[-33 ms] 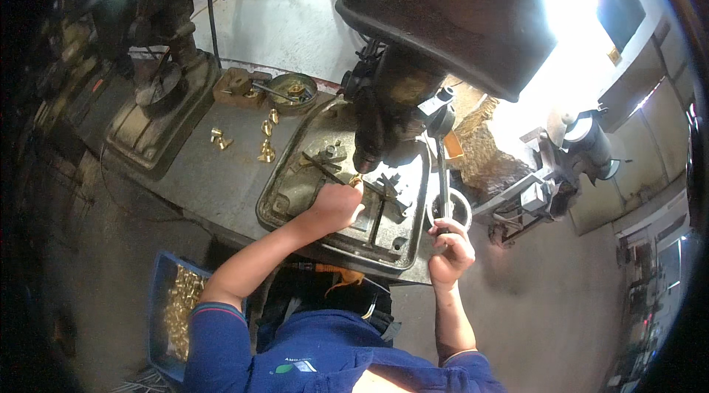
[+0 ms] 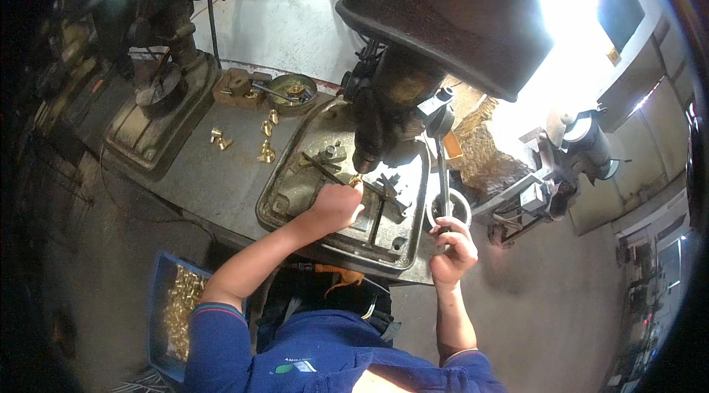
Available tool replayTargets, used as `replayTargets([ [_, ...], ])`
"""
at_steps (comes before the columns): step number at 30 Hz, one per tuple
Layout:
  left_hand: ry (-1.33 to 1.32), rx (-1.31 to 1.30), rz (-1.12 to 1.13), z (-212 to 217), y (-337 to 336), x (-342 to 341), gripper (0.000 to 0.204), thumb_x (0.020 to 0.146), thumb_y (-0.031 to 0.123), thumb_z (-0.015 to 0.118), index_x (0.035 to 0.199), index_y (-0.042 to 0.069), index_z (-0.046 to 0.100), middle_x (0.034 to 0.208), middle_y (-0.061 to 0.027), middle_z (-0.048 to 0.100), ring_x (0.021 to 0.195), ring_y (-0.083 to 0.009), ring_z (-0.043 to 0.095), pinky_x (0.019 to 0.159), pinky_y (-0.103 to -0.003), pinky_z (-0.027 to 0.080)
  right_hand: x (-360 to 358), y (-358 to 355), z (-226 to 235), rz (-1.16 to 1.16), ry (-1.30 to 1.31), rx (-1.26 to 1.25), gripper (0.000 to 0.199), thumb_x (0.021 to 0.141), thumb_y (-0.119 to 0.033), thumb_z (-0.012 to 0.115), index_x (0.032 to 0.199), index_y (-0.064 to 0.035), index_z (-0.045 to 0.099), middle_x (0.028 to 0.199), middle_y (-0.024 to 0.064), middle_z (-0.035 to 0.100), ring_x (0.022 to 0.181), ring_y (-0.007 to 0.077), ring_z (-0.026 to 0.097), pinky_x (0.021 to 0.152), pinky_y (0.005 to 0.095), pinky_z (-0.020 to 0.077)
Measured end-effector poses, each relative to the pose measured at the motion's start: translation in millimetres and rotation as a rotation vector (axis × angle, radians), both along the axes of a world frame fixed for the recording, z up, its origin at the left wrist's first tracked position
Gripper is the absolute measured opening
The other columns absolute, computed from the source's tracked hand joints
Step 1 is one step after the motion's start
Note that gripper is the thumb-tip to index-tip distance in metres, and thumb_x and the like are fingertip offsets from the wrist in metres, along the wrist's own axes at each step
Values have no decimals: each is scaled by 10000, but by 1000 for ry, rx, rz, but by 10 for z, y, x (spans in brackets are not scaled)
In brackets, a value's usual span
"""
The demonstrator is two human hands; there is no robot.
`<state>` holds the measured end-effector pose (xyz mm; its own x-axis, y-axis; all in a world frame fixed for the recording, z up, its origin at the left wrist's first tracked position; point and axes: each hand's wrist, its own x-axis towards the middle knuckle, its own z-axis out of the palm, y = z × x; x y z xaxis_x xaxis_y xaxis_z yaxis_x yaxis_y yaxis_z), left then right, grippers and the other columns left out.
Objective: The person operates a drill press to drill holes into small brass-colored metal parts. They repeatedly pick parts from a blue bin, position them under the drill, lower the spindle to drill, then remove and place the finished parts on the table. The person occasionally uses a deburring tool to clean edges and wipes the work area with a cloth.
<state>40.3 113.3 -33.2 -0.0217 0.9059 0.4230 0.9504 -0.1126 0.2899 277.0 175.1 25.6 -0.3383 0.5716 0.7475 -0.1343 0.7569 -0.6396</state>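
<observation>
My left hand [image 2: 338,206] is closed over the drill press base [image 2: 295,194], directly below the dark spindle [image 2: 365,160]. A small brass fitting [image 2: 356,180] shows at its fingertips, close under the spindle's tip; most of the piece is hidden. To the right, my right hand [image 2: 452,249] wraps its fingers round the lower end of a long metal lever [image 2: 444,171] that runs down from the side of the press head [image 2: 443,16]. Clamp pieces [image 2: 334,153] sit on the base at the far side of my left hand.
Several loose brass fittings [image 2: 267,149] lie on the bench [image 2: 199,190] to the left. Behind them stand a round metal bowl [image 2: 306,104] and a block [image 2: 235,90]. A second press [image 2: 155,120] is at far left. A blue bin [image 2: 157,312] of brass parts sits low left; a white bucket [image 2: 464,212] stands right.
</observation>
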Motion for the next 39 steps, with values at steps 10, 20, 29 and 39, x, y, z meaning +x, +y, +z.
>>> replayTargets([
  [10,-4,-77,10,49,-29,12,224,741,218,673,691,9,612,610,-162,599,575,-333,614,522,-424,474,53,-81,346,-19,-63,78,275,472,170,363,670,62,519,915,186,604,728,183,571,617,263,497],
  [20,1,-5,5,25,-33,17,208,726,209,679,653,32,597,594,-148,580,566,-331,598,524,-414,464,80,-56,521,-85,-66,292,124,595,82,501,704,44,546,934,196,610,694,168,573,597,245,476],
  [29,-14,43,3,-26,-34,-8,218,725,225,681,674,41,576,592,-142,560,557,-334,575,517,-431,439,60,-8,612,-347,-127,588,323,727,-306,645,835,-6,597,1035,197,587,972,331,529,828,436,417],
  [39,-2,2,16,-99,20,-34,275,749,290,676,754,34,574,599,-148,569,581,-337,589,524,-441,437,-177,441,779,-413,48,851,439,803,-495,627,817,-142,366,1070,101,499,1113,338,458,907,483,338],
])
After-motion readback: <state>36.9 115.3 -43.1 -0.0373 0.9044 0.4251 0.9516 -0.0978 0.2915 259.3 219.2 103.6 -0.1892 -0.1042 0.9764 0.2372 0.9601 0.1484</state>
